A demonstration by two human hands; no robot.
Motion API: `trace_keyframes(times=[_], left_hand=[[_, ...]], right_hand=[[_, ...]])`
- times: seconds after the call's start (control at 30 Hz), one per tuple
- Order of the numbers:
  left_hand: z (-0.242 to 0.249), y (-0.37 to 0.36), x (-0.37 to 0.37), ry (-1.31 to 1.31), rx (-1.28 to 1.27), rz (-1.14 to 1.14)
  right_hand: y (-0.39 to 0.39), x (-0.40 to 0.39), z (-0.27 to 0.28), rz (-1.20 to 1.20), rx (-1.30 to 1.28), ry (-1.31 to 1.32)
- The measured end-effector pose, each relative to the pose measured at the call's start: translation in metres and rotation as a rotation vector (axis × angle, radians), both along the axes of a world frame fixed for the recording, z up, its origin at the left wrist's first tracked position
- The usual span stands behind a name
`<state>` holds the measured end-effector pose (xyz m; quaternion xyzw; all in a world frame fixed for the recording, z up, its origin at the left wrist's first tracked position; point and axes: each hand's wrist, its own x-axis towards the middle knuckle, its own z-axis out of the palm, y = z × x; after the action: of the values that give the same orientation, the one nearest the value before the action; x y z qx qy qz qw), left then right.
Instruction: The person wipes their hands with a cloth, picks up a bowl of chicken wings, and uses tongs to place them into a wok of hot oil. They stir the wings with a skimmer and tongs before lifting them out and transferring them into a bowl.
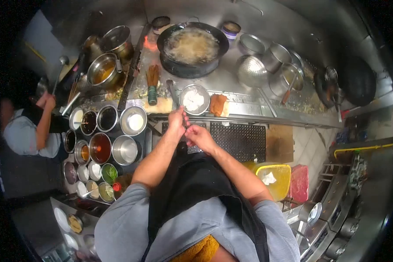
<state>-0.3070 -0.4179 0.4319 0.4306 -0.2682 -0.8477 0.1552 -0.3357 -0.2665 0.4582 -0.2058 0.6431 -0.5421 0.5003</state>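
Note:
My left hand [177,121] is closed at the near rim of a small round metal bowl [204,105], with the thumb and fingers against it. Inside the bowl lies a white, lumpy food [193,100]. Just right of and below it, my right hand [199,137] has its fingers curled together in a pinch. Whatever they hold, if anything, is too small to make out. A dark flat handle [171,89] lies left of the bowl, and a folded brown cloth [218,105] is to its right. Beyond them, a large black wok [190,70] holds bubbling, pale brown liquid.
A bamboo brush [152,87] stands left of the bowl. Several containers of sauces, including a red one [100,147], are at the left. A perforated strainer [251,72] and metal pots [278,56] sit at the right. A yellow bin [285,179] stands below. Another person [30,135] works at far left.

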Motion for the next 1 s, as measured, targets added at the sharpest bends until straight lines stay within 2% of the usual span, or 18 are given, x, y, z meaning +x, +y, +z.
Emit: trace_keyframes(times=[0.1, 0.2, 0.23, 0.3, 0.33, 0.4, 0.47, 0.53, 0.57, 0.6, 0.67, 0.7, 0.73, 0.77, 0.8, 0.87, 0.93, 1.0], left_hand=[[-0.041, -0.037, -0.008, -0.111, -0.102, 0.015], [-0.068, -0.078, -0.011, -0.464, -0.377, -0.146], [-0.097, -0.09, -0.012, -0.461, -0.371, -0.147], [-0.171, -0.11, -0.018, -0.654, -0.876, -0.102], [-0.179, -0.117, -0.019, -0.648, -0.867, -0.101], [-0.188, -0.122, -0.02, -0.633, -1.226, -0.079], [-0.161, -0.113, -0.016, -0.752, -1.143, -0.093], [-0.15, -0.115, -0.01, -0.729, -1.35, -0.132], [-0.12, -0.119, -0.005, -0.803, -1.176, -0.393], [-0.124, -0.126, -0.001, -0.817, -1.169, -0.373], [-0.134, -0.141, 0.009, -0.66, -1.198, -0.324], [-0.113, -0.146, 0.018, -0.477, -1.097, -0.103], [-0.115, -0.161, 0.025, -0.365, -1.036, 0.022], [-0.1, -0.179, 0.033, -0.221, -0.791, 0.133], [-0.074, -0.199, 0.043, -0.079, -0.545, 0.236], [-0.02, -0.246, 0.051, 0.043, -0.377, 0.432], [0.041, -0.282, 0.047, 0.21, -0.247, 0.473], [0.074, -0.318, 0.033, 0.326, -0.151, 0.335]], right_hand=[[-0.005, -0.015, -0.007, 0.03, 0.062, -0.074], [0.0, -0.041, -0.018, -0.024, 0.096, -0.198], [0.005, -0.05, -0.02, -0.13, 0.096, -0.176], [0.02, -0.064, -0.031, -0.322, 0.108, -0.136], [0.034, -0.069, -0.045, -0.404, 0.123, -0.117], [0.075, -0.077, -0.088, -0.415, 0.169, 0.033], [0.107, -0.066, -0.093, -0.417, 0.392, 0.13], [0.161, -0.057, -0.141, -0.282, 0.551, 0.505], [0.186, -0.047, -0.142, -0.153, 0.665, 0.56], [0.205, -0.042, -0.144, -0.021, 0.773, 0.615], [0.242, -0.035, -0.171, 0.096, 0.874, 0.622], [0.26, -0.032, -0.185, 0.116, 0.914, 0.599], [0.274, -0.029, -0.201, 0.107, 0.941, 0.564], [0.286, -0.027, -0.219, 0.1, 0.966, 0.534], [0.293, -0.027, -0.235, 0.085, 0.978, 0.507], [0.301, -0.031, -0.263, 0.066, 0.987, 0.488], [0.306, -0.04, -0.292, 0.061, 0.963, 0.506], [0.309, -0.053, -0.313, 0.08, 0.895, 0.581]])
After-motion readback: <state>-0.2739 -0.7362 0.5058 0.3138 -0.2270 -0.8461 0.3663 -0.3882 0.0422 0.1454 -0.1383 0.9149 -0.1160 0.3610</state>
